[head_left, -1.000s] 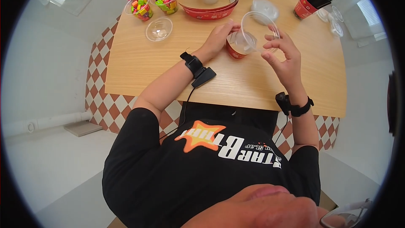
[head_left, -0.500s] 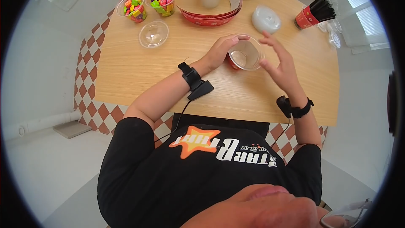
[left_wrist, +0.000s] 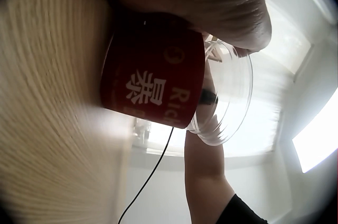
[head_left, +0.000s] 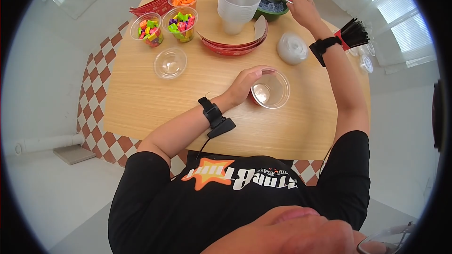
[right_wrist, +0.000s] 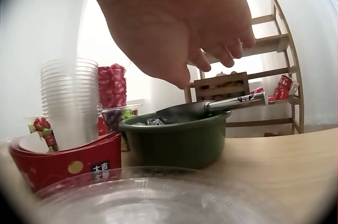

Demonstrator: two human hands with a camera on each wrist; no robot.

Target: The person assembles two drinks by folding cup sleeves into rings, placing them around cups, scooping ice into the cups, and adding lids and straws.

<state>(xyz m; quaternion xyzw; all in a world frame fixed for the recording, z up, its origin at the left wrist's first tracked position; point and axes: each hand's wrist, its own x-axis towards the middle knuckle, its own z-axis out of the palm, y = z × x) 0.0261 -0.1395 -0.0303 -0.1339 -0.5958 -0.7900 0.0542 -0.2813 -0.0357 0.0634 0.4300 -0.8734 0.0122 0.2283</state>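
My left hand [head_left: 244, 85] grips a clear plastic cup [head_left: 278, 95] in the head view, fingers round its far side and thumb near the rim. The cup stands upright on the table and looks bare inside. A red paper sleeve [left_wrist: 153, 78] with white lettering wraps its lower part in the left wrist view. My right hand [head_left: 305, 11] reaches over a green bowl [right_wrist: 174, 142] of ice-like clear pieces. A metal scoop [right_wrist: 185, 112] lies across that bowl. In the right wrist view the right fingers hover above the scoop's handle [right_wrist: 237, 102], apart from it.
Stacked clear cups [head_left: 235, 7] stand by red paper sleeves [head_left: 233, 49]. Lids [head_left: 292, 49] lie stacked at right, and a single lid [head_left: 170, 63] lies at left. Tubs of colourful pieces [head_left: 181, 26] stand at back left, black straws [head_left: 355, 33] at right.
My right hand has left the cup's rim and moved forward to the green bowl. The clear ring-like piece it handled now sits at the cup's top. My left hand stays on the cup.
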